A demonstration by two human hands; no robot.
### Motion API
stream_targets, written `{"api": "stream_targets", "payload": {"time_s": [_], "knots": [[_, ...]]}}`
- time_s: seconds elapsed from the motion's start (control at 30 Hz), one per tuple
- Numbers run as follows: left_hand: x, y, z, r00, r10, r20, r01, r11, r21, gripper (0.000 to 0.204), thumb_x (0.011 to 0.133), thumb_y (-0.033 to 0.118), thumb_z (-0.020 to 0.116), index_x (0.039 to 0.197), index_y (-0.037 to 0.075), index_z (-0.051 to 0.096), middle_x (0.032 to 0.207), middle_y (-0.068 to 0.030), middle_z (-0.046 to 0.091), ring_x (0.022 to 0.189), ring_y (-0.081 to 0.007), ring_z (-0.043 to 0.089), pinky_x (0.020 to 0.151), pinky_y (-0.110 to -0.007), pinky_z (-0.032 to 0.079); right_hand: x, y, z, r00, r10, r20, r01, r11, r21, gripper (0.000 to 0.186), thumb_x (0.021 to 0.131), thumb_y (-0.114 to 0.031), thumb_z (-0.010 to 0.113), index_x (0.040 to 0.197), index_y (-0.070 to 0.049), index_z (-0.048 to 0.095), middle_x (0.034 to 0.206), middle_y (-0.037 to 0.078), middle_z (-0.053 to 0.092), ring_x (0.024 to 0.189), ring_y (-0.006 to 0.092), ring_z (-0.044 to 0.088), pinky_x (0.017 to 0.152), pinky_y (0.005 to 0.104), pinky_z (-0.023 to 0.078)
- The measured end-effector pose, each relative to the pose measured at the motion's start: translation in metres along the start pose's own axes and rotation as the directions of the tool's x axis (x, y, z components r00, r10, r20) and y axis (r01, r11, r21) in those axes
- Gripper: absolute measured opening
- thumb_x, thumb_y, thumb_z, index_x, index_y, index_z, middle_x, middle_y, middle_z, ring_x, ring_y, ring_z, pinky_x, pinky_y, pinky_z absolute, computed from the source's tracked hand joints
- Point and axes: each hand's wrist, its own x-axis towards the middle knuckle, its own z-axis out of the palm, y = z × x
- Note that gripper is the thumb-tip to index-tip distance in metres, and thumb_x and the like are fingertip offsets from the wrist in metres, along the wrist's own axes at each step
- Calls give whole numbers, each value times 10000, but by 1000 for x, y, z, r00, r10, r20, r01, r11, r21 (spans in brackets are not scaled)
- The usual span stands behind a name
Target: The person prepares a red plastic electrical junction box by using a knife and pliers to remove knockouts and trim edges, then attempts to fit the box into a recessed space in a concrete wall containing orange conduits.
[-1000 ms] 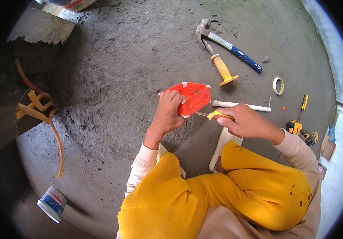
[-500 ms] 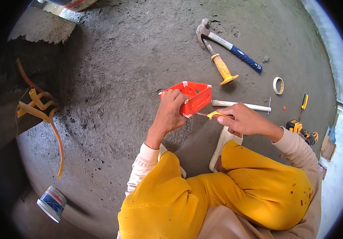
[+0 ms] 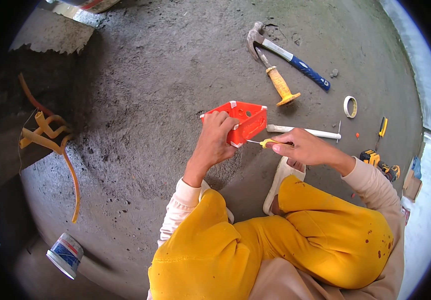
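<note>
— Hands first: what has shifted in the last second?

— Very little. The left hand [image 3: 216,142] has kept its grip on the orange box [image 3: 241,120], fingers curled over the box's near-left wall. The right hand [image 3: 303,147] has slid the yellow-handled screwdriver [image 3: 267,143] a touch to the left, so its thin metal tip now sits right at the box's near corner, where a second ago it stood slightly back. I'd judge the tool is only now being set against the box, with the real working of it barely begun.

— How are the right fingers set?

— Closed tight around the screwdriver's handle, only the front of the yellow grip and the shaft showing past them. Whether the tip truly touches the plastic I cannot tell; it is too fine.

— And where is the box?

— Held tilted just above the concrete floor [image 3: 140,100], in front of the person's knees, open side facing up and away. The left fingers lie on its near-left side; the right fingers are just right of it, apart from the box itself.

— Anything else near?

— A white tube [image 3: 305,132] just beyond the right hand, a hammer [image 3: 288,56] and a yellow-handled chisel [image 3: 280,85] farther off.
</note>
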Motion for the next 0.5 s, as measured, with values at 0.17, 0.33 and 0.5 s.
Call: {"api": "stream_targets", "payload": {"time_s": [0.17,0.33,0.5], "knots": [[-1,1,1,1000,-7,8,7,1000,-16,571,567,84,883,1058,99,592,948,-77,550,927,-305,531,868,-425,395,3,-7,-8,996,70,53,-64,992,-112,371,1029,-327,511,1185,-38,684,624,59,533,476,184,596,485,342,502],[0,-1,0,998,-42,-50,40,998,-38,581,560,75,887,1060,96,590,958,-78,550,927,-305,532,866,-418,398,-5,0,25,913,-328,-244,129,798,-589,323,1002,-291,544,1169,-57,693,723,131,650,597,322,639,560,385,521],[-3,1,3,999,-2,-50,-1,999,-54,584,555,85,890,1058,99,592,945,-73,539,919,-303,525,855,-418,400,-7,0,22,948,-211,-240,107,916,-386,329,990,-341,555,925,-38,664,727,180,657,662,360,648,596,449,489]]}}
